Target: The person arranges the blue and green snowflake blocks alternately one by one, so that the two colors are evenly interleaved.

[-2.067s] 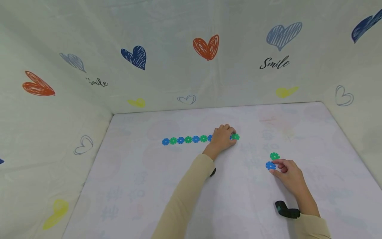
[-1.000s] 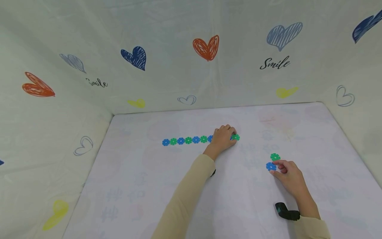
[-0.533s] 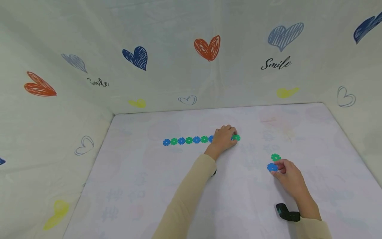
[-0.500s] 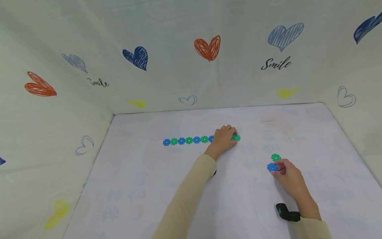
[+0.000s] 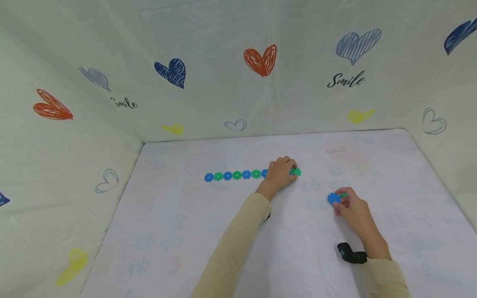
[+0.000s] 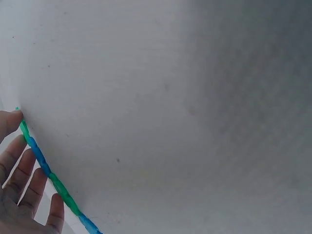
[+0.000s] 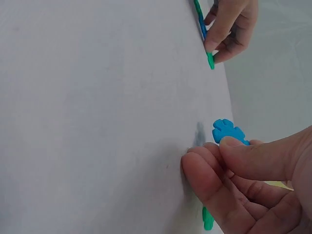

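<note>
A straight row of notched plastic building discs (image 5: 237,175), blue and green in turn, lies across the table with its edges joined or touching. My left hand (image 5: 277,173) holds the row near its right end, covering several discs; the green end disc (image 5: 296,171) shows past the fingertips. In the left wrist view, thumb and fingers lie along the row's edges (image 6: 59,189). My right hand (image 5: 353,211) pinches a blue disc (image 7: 226,130) between thumb and fingers, lifted off the table. A loose green disc (image 5: 344,195) lies behind that hand, partly hidden by its fingers.
The white table (image 5: 167,231) carries faint printed marks. Pale cloth walls (image 5: 208,99) with hearts and "Smile" lettering stand behind it and at both sides. A black wrist camera (image 5: 351,253) sits at my right wrist.
My right hand has lifted the blue disc and moved it slightly up and left in the head view, now partly over the loose green disc. My left hand stays on the row.
</note>
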`<state>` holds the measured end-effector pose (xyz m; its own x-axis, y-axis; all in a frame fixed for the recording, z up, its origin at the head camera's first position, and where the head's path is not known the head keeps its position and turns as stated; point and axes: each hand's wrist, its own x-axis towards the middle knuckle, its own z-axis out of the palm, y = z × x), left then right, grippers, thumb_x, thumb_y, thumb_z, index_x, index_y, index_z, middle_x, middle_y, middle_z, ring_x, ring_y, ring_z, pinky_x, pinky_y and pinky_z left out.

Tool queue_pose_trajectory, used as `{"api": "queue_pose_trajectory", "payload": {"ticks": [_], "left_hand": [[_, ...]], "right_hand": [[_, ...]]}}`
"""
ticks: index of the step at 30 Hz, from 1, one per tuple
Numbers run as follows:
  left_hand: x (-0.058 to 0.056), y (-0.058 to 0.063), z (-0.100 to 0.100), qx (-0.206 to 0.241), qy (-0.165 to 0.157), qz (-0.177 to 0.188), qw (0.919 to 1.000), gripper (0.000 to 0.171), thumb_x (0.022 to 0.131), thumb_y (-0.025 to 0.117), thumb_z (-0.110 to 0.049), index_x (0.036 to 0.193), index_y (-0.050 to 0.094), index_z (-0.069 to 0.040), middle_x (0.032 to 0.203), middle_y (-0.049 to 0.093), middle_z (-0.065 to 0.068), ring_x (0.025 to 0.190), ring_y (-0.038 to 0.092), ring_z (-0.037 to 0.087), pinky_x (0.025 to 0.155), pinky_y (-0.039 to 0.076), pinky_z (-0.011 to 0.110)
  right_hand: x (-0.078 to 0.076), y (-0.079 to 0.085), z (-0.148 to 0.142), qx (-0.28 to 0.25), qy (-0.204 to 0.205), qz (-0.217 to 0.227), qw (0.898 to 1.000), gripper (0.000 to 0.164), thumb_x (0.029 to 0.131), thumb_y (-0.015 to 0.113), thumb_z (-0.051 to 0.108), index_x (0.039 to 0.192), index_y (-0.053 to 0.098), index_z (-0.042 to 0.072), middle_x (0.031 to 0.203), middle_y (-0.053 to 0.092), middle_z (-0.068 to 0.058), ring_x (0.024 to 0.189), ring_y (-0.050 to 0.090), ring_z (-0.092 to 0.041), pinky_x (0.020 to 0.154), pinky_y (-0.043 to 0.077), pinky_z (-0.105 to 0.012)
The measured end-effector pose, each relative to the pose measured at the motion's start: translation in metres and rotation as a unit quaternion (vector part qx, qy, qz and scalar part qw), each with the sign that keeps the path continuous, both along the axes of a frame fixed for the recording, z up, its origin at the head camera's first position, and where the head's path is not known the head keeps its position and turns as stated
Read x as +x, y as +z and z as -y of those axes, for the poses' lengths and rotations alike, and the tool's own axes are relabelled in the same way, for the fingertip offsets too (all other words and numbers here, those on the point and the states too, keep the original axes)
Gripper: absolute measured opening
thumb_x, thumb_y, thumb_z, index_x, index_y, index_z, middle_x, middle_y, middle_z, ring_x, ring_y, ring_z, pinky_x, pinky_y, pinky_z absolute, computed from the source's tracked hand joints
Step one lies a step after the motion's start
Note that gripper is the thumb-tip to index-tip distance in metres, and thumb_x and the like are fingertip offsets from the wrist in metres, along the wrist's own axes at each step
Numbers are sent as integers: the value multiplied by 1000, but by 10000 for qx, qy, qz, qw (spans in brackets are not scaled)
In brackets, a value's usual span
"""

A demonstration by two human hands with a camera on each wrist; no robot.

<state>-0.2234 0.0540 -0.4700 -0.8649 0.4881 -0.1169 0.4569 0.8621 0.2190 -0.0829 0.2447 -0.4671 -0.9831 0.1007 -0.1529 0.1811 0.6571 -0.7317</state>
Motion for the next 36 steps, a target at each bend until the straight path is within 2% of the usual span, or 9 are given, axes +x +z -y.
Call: {"api": "queue_pose_trajectory", "payload": {"ticks": [8, 20, 27, 36], "left_hand": [[0, 0, 0, -59, -15, -31, 10000, 31, 89, 58, -40, 116, 56, -24, 115, 55, -8, 109, 50, 12, 92, 42, 34], [-1, -1, -1, -144, -29, -80, 9999, 31, 89, 59, -40, 116, 57, -25, 117, 55, -8, 112, 50, 13, 93, 42, 35], [-1, -2, -1, -188, -54, -75, 9998, 33, 89, 58, -42, 117, 56, -25, 118, 55, -8, 112, 49, 13, 94, 42, 34], [-2, 0, -1, -224, -37, -38, 9997, 34, 89, 58, -42, 118, 56, -25, 119, 55, -8, 112, 49, 12, 95, 42, 34]], "right_hand": [[-32, 1, 13, -237, -82, -21, 9997, 32, 90, 52, -1, 120, 42, -3, 90, 57, -22, 72, 65, -18, 62, 55, -23], [-72, 1, 22, 35, 135, 303, 9994, 37, 90, 53, 4, 124, 39, 0, 97, 55, -21, 75, 59, -23, 69, 52, -33], [-84, 0, 26, 143, 230, 298, 9992, 37, 90, 55, 6, 123, 41, 0, 104, 54, -25, 82, 57, -28, 74, 51, -37], [-90, -3, 29, 403, 383, 181, 9983, 35, 90, 56, 7, 121, 42, -2, 98, 57, -23, 76, 56, -25, 69, 50, -32]]}}
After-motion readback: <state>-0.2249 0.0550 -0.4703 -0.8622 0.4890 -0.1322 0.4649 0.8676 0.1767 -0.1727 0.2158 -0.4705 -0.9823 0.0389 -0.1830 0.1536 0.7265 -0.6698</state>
